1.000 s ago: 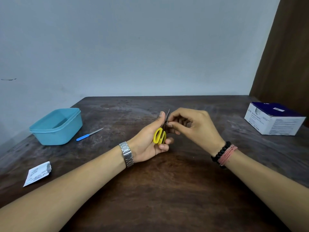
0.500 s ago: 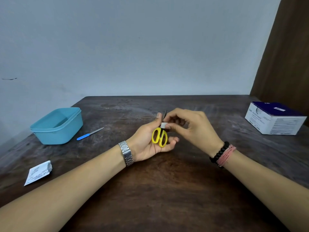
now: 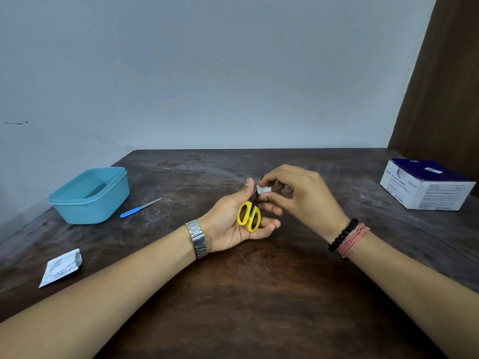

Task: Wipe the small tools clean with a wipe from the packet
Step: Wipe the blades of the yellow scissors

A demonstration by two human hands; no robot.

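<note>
Blue tub [image 3: 89, 195], nail file [image 3: 141, 208], torn packet [image 3: 61, 268] left.

A dark, worn wooden table [image 3: 233, 294] stands against a plain pale wall [image 3: 207, 73], brown curtain [image 3: 445, 86] at right.

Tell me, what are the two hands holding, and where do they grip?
The left hand holds small scissors by their yellow handles. The right hand pinches a white wipe around the blades, just above the handles.
</note>
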